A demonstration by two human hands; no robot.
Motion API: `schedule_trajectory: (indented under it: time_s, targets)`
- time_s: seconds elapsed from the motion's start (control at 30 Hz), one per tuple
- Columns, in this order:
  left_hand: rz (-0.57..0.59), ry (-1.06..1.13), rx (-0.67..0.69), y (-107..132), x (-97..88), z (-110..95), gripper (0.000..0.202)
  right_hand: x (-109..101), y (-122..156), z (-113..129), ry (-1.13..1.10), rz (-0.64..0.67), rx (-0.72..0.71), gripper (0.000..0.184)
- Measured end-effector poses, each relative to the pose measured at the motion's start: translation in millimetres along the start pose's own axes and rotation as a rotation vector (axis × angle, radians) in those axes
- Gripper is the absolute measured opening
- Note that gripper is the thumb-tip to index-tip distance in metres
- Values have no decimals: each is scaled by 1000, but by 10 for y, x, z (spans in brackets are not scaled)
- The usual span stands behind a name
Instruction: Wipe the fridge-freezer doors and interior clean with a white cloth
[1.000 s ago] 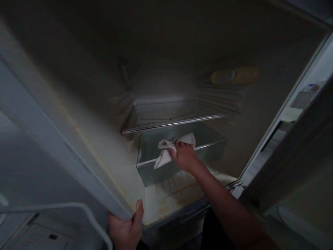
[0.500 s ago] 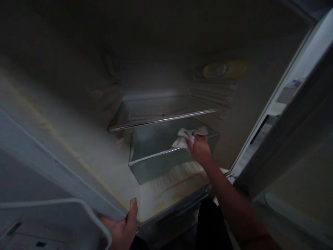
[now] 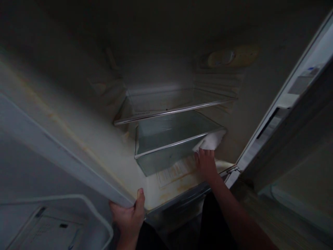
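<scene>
I look down into a dim, bare fridge. My right hand (image 3: 206, 164) presses a white cloth (image 3: 211, 141) against the front right corner of a clear plastic drawer (image 3: 166, 152) near the bottom; the fingers are closed on the cloth. My left hand (image 3: 128, 220) grips the lower edge of the fridge's left wall (image 3: 78, 146), thumb up on the inner face. A glass shelf (image 3: 171, 111) lies just above the drawer.
The fridge floor (image 3: 177, 180) below the drawer is stained with rusty marks. The open door (image 3: 293, 114) stands to the right. A white door rack (image 3: 65, 218) shows at the lower left. A lamp housing (image 3: 229, 57) sits on the right inner wall.
My right hand carried the cloth from the middle of the drawer's front rim to its right corner and lower front. My left hand kept its grip on the wall edge.
</scene>
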State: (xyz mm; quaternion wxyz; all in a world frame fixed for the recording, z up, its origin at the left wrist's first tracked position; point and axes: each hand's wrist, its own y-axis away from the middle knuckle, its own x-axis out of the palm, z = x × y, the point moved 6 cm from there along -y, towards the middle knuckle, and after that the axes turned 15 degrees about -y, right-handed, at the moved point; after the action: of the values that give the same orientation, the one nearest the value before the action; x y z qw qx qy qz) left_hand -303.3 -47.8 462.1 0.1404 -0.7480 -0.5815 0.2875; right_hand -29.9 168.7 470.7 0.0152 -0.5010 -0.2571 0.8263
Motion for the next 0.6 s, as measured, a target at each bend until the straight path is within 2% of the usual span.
schedule_trajectory:
  time_s: [0.1, 0.2, 0.33, 0.43, 0.47, 0.53, 0.6]
  targets:
    - [30, 7, 17, 2, 16, 16, 60, 100, -27, 381, -106, 143, -52, 53]
    - [41, -10, 3, 2, 24, 79, 59, 77, -172, 657, -151, 186, -144, 44]
    - [49, -75, -21, 2, 30, 115, 58, 111, -208, 1174, -258, 161, -399, 29]
    - [43, -68, 5, -5, 21, 57, 59, 235, -25, 1752, -426, 201, -647, 29]
    - [42, -63, 12, -9, 17, 36, 59, 264, 41, 1917, -483, 196, -687, 31]
    - [39, -51, 18, -25, 11, 2, 58, 307, 149, 2133, -597, 163, -661, 33]
    - [23, -11, 43, -50, 3, -26, 55, 362, 272, 2217, -752, 187, -581, 33]
